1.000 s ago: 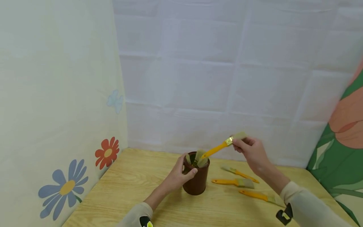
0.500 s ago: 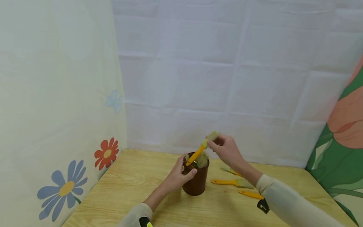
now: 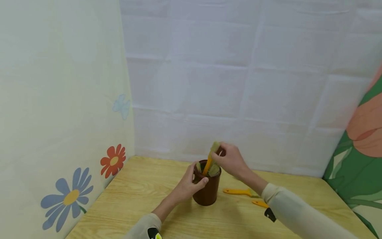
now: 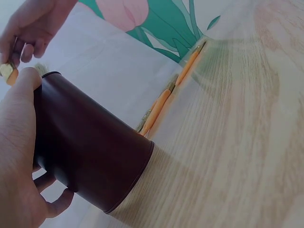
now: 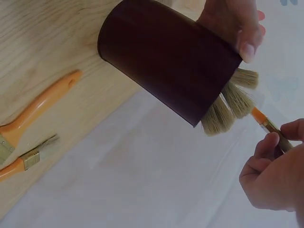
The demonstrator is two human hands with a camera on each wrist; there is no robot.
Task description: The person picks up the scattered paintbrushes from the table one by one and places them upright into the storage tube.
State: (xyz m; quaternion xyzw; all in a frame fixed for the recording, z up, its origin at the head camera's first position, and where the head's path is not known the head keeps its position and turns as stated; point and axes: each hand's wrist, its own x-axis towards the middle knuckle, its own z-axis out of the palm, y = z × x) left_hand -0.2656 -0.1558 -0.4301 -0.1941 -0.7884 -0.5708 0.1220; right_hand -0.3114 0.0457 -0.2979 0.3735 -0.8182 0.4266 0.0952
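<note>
A dark brown cylindrical cup [image 3: 206,194] stands upright on the table. My left hand [image 3: 185,186] grips it from the left, its thumb near the rim. Bristle ends of several paintbrushes [image 5: 219,116] stick out of the cup's mouth. My right hand [image 3: 231,161] pinches another paintbrush [image 3: 208,164] close to its metal ferrule, above the cup. That brush is nearly upright with bristles on top, and its orange handle reaches down into the opening. The handle's lower end is hidden inside the cup.
On the wood-grain table [image 3: 143,181], right of the cup, lie an orange-handled paintbrush [image 3: 237,191] and a second paintbrush [image 3: 260,203], both partly covered by the right forearm. A white sheet [image 3: 191,83] hangs behind, and flower-patterned sheets flank both sides.
My right hand has moved left with the paintbrush, turning it from slanted to nearly upright, and its handle has gone into the cup. The left hand has stayed on the cup.
</note>
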